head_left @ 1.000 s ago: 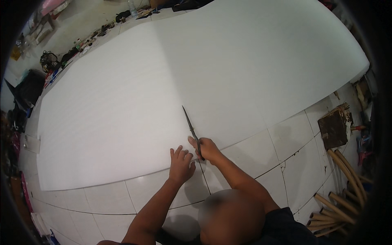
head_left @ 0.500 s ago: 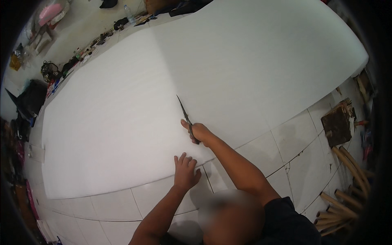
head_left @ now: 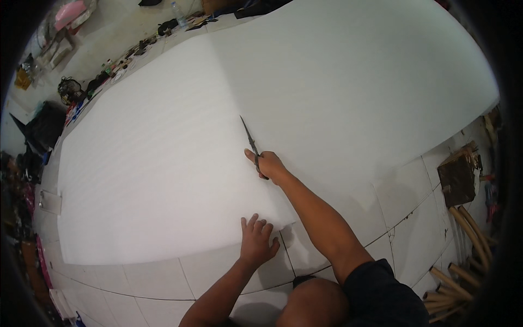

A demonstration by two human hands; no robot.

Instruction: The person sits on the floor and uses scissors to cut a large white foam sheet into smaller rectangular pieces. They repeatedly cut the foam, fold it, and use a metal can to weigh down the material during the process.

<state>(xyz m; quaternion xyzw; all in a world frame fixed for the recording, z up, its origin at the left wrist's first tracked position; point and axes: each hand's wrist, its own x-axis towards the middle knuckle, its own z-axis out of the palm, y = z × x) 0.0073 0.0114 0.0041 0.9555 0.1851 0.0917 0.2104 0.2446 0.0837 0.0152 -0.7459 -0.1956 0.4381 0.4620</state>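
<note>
A very large white foam sheet (head_left: 327, 82) lies spread over a white tiled floor (head_left: 163, 278). My right hand (head_left: 268, 165) grips long dark scissors (head_left: 250, 139), whose blades point away from me into the sheet along a cut line. Behind the scissors the sheet is split, and the left piece (head_left: 152, 180) ends at the near edge. My left hand (head_left: 257, 240) rests flat with fingers spread on that near edge, just left of the cut.
Brown cardboard tubes (head_left: 463, 250) lie heaped at the right, next to a dark brown box (head_left: 457, 177). Clutter, bags and small items (head_left: 65, 92) line the far left side of the floor. A plastic bottle (head_left: 177, 11) stands beyond the sheet.
My right hand has pushed the scissors farther forward into the sheet, lengthening the cut. My left hand has stayed at the near edge as the view shifted.
</note>
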